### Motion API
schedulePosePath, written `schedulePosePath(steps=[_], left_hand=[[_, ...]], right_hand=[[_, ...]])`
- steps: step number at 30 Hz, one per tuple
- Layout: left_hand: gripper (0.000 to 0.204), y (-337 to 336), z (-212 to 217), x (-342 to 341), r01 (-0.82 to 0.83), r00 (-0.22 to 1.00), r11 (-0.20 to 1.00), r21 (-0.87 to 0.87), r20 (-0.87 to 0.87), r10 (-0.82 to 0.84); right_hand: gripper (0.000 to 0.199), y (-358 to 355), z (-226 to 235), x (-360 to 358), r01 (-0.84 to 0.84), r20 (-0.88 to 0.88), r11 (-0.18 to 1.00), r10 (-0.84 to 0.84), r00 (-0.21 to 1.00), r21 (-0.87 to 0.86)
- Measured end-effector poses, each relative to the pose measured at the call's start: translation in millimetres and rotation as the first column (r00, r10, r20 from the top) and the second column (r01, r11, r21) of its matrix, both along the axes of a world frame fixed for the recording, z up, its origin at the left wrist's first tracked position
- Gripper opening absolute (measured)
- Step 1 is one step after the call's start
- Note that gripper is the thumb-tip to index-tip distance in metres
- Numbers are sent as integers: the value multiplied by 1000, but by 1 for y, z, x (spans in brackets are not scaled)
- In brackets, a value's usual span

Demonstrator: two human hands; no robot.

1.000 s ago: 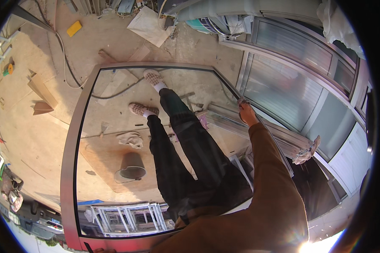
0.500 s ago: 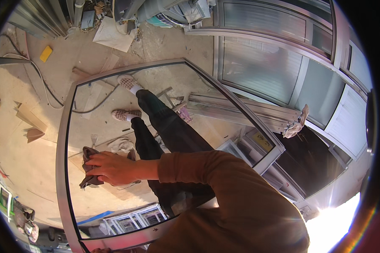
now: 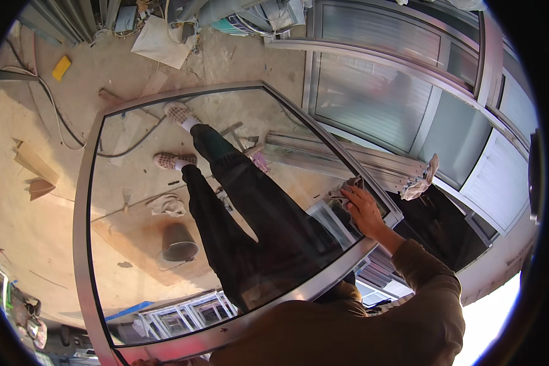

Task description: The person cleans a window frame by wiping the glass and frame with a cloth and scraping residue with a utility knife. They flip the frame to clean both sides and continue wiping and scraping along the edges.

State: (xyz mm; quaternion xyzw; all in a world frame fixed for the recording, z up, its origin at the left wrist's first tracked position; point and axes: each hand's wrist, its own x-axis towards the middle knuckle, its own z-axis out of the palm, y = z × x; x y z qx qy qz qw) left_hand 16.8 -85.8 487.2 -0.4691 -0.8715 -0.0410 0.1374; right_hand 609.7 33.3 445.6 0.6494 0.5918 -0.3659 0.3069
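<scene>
Folded cardbd (image 3: 35,165) is seen far L of pic. L hand (image 3: 145,362) is mostly cut off at bottom L; grip can't be told. Framed glass pane (image 3: 82,232) is tilted across centre. Crumpled cloth (image 3: 352,183), R of centre, is held to glass under R hand's (image 3: 364,210) fingers. Alum. panels (image 3: 372,104) are stacked upper R.

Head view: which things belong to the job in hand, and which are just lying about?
In the job:
- framed glass pane
- cloth under the right hand
- left hand, barely in view

Apparently lying about:
- yellow block
- cardboard pieces
- metal profiles
</scene>
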Motion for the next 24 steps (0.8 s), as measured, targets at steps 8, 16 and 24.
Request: schedulePosePath(steps=[8,16,24], left_hand=[[78,-12,-8,-19,-73,997,995,73,-23,75],[65,-61,-18,-29,-192,978,959,209,-42,205],[53,-78,-27,-41,-243,969,922,302,109,220]], right_hand=[[42,29,-150,62,-218,164,975,221,961,-41],[27,59,-334,56,-383,257,921,389,885,-75],[39,42,-140,64,-237,57,969,241,969,-75]])
